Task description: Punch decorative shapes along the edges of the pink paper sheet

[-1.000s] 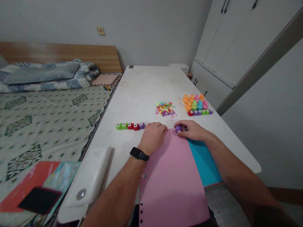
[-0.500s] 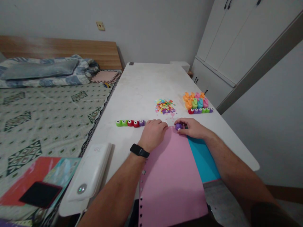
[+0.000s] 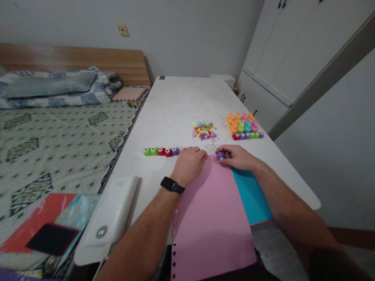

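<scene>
1. Nearest, a pink sheet runs toward the person's lap, smooth and plain except for star-like holes down its left edge.
2. Beyond its right edge shows a blue sheet.
3. The left hand rests on the pink sheet's far left corner, fingers together and curled; its thumb is hidden, so a pinch cannot be told.
4. The right hand is clamped, thumb against fingers, on a small, round purple punch at the sheet's far edge. Punching that edge seems the step in hand; the next move likely calls for a firm squeeze, paper steady.
5. Farther off lies bright confetti on the white table.
</scene>
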Available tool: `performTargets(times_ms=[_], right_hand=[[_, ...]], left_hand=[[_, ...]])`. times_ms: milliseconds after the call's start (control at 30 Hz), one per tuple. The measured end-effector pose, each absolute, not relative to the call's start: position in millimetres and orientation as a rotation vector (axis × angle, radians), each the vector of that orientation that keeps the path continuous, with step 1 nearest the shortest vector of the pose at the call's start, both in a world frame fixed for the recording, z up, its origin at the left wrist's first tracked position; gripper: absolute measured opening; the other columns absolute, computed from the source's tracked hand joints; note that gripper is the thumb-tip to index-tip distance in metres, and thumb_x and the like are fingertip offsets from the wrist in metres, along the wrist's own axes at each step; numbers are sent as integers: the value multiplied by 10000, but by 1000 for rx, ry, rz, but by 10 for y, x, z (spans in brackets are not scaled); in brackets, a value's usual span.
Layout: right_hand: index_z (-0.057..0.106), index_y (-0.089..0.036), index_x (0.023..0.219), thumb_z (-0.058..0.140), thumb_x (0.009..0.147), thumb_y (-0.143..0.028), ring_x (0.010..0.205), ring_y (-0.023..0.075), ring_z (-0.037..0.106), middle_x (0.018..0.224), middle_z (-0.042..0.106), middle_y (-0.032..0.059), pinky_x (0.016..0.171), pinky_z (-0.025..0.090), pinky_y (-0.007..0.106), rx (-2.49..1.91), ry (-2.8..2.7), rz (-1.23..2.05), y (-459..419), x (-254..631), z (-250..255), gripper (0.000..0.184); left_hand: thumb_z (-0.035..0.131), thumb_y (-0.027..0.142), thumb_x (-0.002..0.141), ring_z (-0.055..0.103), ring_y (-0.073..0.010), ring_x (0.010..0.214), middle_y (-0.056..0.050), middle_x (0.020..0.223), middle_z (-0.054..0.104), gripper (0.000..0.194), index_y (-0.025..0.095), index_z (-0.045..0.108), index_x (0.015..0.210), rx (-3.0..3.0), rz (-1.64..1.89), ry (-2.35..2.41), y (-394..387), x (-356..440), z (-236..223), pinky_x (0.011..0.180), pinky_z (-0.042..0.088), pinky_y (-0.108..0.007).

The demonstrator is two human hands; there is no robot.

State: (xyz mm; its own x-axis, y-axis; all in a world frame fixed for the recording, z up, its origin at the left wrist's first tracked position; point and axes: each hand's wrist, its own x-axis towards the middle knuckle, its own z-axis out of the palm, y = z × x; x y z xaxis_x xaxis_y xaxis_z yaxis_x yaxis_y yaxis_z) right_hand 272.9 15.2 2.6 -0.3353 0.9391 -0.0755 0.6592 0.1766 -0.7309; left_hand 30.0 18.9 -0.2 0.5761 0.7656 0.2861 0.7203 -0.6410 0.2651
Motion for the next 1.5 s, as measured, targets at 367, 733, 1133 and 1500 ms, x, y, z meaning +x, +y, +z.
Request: performTargets(times_ms=[367,733,1133,1500], right_hand=[[707,-198,1140,734,741,-264,732,154,541,906,687,19,684,410,294,-1507,-2072,956,155,2723,23,405],[705,-191,1129,731,730,-242,757,156,555,949,698,27,714,431,298,-1482,-2047,990,159,2716,9,402],[705,-183,1127,725,735,-234,749,151,549,934,699,22,713,424,290,-1478,-2040,983,145,2716,18,396],[701,-180,1133,721,741,-232,744,150,554,933,697,20,702,423,292,-1485,-2041,994,145,2714,30,396]], left_hand=[[490,296,1017,619,-223,922,-81,941,693,255,200,724,984,2680,580,1270,195,300,-9,846,426,-380],[486,306,1021,621,-224,924,-86,945,698,267,200,728,986,2666,586,1280,186,297,0,842,427,-377],[491,295,1018,626,-219,911,-83,948,703,259,201,730,984,2662,585,1270,184,297,7,844,439,-379],[484,296,1023,624,-222,919,-76,942,700,264,201,726,979,2665,602,1268,190,292,-4,854,437,-381]])
